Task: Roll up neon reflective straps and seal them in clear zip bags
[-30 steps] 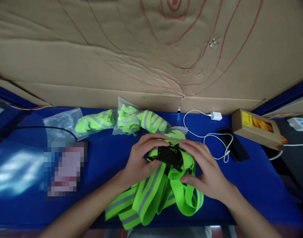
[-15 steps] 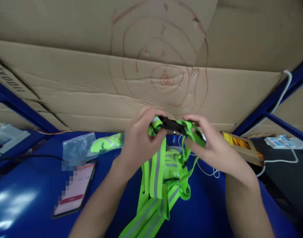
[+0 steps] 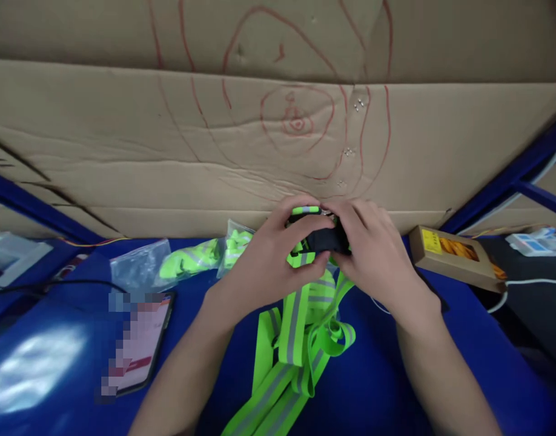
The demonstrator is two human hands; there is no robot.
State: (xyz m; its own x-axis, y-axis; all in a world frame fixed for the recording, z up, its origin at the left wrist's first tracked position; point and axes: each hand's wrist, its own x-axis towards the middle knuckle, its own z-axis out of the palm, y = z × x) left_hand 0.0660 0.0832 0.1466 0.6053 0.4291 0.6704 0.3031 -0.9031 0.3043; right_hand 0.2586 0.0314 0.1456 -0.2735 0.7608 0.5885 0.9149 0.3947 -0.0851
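Note:
My left hand [image 3: 273,254] and my right hand [image 3: 375,257] meet near the cardboard, fingers closed around a black band [image 3: 324,240] of a neon-green reflective strap. Thumb and forefinger of the left hand grip the band's left side; my right fingers cover its right end. A short green-and-grey piece [image 3: 305,210] shows above the left forefinger. Below the hands, long reflective straps [image 3: 292,330] with grey stripes hang and spread over the blue table [image 3: 364,381] in loops. Whether a buckle sits under the right fingers is hidden.
Cardboard [image 3: 123,133] with red rings drawn on it stands behind. To the left lie a phone [image 3: 142,351], a clear plastic bag [image 3: 142,263] and bagged green straps [image 3: 191,257]. A brown box [image 3: 455,257] and white cable [image 3: 532,281] lie at right.
My hands have come closer together, with the right moving left onto the black band. The view has shifted, bringing the red rings nearer, and another bagged green bundle shows at left.

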